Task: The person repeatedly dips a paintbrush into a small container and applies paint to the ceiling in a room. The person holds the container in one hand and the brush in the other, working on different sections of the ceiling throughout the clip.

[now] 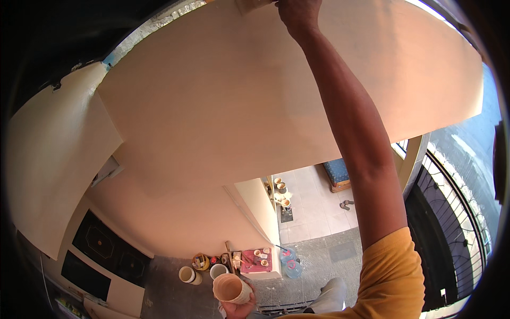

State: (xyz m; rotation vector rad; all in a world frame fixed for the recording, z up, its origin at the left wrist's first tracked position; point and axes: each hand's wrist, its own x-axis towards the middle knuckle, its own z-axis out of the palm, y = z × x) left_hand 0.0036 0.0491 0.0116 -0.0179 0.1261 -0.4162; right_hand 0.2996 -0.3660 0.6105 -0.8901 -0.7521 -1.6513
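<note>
left hand (240, 309) clamped around round peach plastic bucket (232, 288), mouth up, likely against spills; right hand (300, 13), partly cropped, seemingly clamped on blurred pale flat brush (251, 5) by smooth peach wall (212, 106).

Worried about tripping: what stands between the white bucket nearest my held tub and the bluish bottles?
In the head view, small clutter, then a red-topped block bearing small pots, stand between white bucket and bluish bottles.

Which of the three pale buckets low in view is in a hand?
The peach bucket, nearest the camera, held in the left hand. The white bucket and cream bucket stand behind it, unheld.
</note>
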